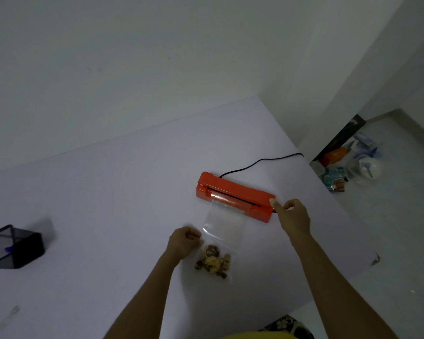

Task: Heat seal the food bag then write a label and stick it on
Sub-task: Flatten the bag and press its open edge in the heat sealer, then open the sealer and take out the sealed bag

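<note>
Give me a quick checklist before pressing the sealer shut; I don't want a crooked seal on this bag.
1. Open end of the food bag lies in the red heat sealer: ok.
2. Cookies sit at the far end from the sealing bar: ok.
3. Left hand holds the bag's edge: ok.
4. Right hand at the sealer's end, thumb touching it: ok.
5. Power cord attached to the sealer: ok; plugged in: cannot tell.
6. Bag flat across the bar: cannot tell.
</note>
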Demonstrator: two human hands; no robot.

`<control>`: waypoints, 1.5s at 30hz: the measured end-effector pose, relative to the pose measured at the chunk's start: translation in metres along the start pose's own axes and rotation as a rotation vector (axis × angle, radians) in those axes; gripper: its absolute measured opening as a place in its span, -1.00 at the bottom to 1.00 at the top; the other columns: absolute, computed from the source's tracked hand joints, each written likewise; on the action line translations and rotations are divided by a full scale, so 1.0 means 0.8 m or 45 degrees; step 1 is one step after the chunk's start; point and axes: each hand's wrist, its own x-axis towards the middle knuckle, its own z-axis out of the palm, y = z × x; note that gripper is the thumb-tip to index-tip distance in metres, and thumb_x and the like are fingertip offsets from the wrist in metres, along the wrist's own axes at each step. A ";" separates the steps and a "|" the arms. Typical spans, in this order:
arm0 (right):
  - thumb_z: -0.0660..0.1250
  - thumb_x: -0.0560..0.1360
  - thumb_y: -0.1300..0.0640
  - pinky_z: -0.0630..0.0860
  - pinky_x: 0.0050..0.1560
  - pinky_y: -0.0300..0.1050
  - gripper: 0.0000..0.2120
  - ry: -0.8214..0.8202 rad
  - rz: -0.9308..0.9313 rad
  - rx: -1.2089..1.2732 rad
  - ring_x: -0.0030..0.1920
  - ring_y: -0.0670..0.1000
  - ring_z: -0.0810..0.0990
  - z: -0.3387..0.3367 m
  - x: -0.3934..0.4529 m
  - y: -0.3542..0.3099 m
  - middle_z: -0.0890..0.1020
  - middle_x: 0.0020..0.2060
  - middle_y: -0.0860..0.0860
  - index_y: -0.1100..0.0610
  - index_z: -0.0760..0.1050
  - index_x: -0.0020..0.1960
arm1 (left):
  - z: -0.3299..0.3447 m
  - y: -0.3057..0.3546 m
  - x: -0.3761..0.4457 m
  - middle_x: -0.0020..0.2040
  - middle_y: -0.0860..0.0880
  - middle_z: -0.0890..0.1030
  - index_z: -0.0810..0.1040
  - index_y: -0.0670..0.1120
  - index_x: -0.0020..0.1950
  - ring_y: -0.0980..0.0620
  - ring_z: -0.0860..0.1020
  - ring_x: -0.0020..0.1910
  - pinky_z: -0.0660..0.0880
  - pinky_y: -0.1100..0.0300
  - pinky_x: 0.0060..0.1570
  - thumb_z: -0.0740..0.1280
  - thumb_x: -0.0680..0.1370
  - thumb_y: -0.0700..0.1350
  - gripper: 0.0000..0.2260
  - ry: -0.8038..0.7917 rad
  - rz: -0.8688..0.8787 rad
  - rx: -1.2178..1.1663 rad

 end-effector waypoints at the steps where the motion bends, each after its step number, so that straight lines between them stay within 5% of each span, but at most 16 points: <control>1: 0.42 0.45 -0.08 0.34 -0.19 -0.09 -0.64 -0.001 0.002 -0.005 -0.23 0.10 0.47 0.000 0.000 0.000 0.46 -0.29 0.03 0.17 0.36 -0.19 | 0.000 0.000 0.000 -0.06 -0.13 0.65 0.63 -0.16 0.01 -0.04 0.59 -0.04 0.53 0.12 0.06 0.48 0.42 -0.22 -0.81 -0.003 -0.001 -0.002; 8: 0.44 0.43 -0.08 0.35 -0.20 -0.09 -0.62 -0.011 0.024 -0.007 -0.24 0.10 0.47 -0.003 0.002 -0.004 0.44 -0.33 0.00 0.17 0.35 -0.17 | 0.001 0.000 0.000 -0.06 -0.10 0.64 0.62 -0.15 0.02 -0.04 0.58 -0.03 0.53 0.13 0.05 0.47 0.43 -0.20 -0.81 -0.006 -0.024 0.001; 12: 0.45 0.43 -0.09 0.35 -0.21 -0.09 -0.61 -0.057 0.014 -0.018 -0.23 0.08 0.46 -0.007 0.006 -0.007 0.44 -0.31 0.01 0.18 0.36 -0.13 | 0.005 0.024 0.001 0.05 -0.11 0.57 0.48 -0.16 0.18 -0.05 0.55 0.02 0.49 0.17 -0.03 0.46 0.44 -0.10 -0.63 0.091 0.027 0.214; 18: 0.40 0.45 -0.12 0.39 -0.27 -0.10 -0.63 -0.153 -0.036 0.136 -0.30 0.05 0.47 -0.015 -0.001 -0.007 0.50 -0.37 0.03 0.13 0.40 -0.30 | -0.008 0.109 0.016 0.20 -0.16 0.44 0.38 -0.10 0.31 -0.16 0.45 0.14 0.48 -0.09 0.11 0.39 0.42 -0.22 -0.52 0.484 0.622 0.336; 22: 0.27 0.52 -0.19 0.48 -0.33 -0.19 -0.51 -0.230 0.155 0.454 -0.46 -0.07 0.49 -0.011 -0.021 0.005 0.69 -0.38 0.07 0.19 0.63 -0.32 | -0.015 0.149 0.033 0.47 -0.15 0.22 0.19 0.04 0.49 -0.21 0.25 0.39 0.33 -0.20 0.28 0.33 0.47 -0.18 -0.38 0.235 0.689 0.680; 25: 0.31 0.53 -0.03 0.52 -0.30 -0.20 -0.69 -0.432 0.288 0.439 -0.40 -0.06 0.58 0.005 -0.035 0.027 0.74 -0.27 0.06 0.15 0.68 -0.19 | -0.022 0.159 0.046 0.50 -0.14 0.22 0.23 0.03 0.48 -0.22 0.21 0.44 0.29 -0.23 0.34 0.32 0.49 -0.16 -0.42 0.098 0.629 0.745; 31: 0.37 0.49 0.15 0.55 -0.16 -0.17 -0.94 -0.523 0.347 0.443 -0.18 -0.01 0.63 0.044 -0.051 0.036 0.69 -0.12 0.06 0.08 0.63 -0.08 | -0.046 0.168 0.053 0.13 -0.07 0.55 0.47 -0.06 0.23 0.00 0.50 0.02 0.39 0.22 -0.01 0.34 0.51 -0.21 -0.70 0.093 0.726 0.390; 35: 0.37 0.50 0.14 0.52 -0.11 -0.15 -0.93 -0.557 0.290 0.480 -0.17 -0.04 0.63 0.061 -0.054 0.020 0.67 -0.15 0.00 0.02 0.62 -0.07 | -0.060 0.165 0.051 0.05 0.05 0.59 0.47 0.06 0.13 0.02 0.55 0.06 0.47 0.30 -0.08 0.29 0.50 -0.25 -0.72 0.026 0.528 -0.035; 38: 0.37 0.51 0.13 0.53 -0.08 -0.15 -0.93 -0.564 0.270 0.508 -0.14 -0.03 0.63 0.067 -0.057 0.013 0.67 -0.12 0.00 0.01 0.62 -0.05 | -0.071 0.161 0.055 0.22 -0.05 0.54 0.43 -0.07 0.26 -0.05 0.49 0.22 0.49 0.07 0.18 0.27 0.47 -0.32 -0.62 0.008 0.461 -0.119; 45: 0.37 0.52 0.16 0.57 0.07 -0.03 -0.92 -0.483 0.285 0.620 -0.08 0.07 0.68 0.074 -0.065 0.000 0.70 -0.08 0.10 0.16 0.61 -0.06 | -0.077 0.152 0.075 0.40 -0.11 0.35 0.25 -0.08 0.43 -0.11 0.35 0.38 0.40 -0.03 0.33 0.37 0.47 -0.37 -0.40 -0.381 0.400 0.057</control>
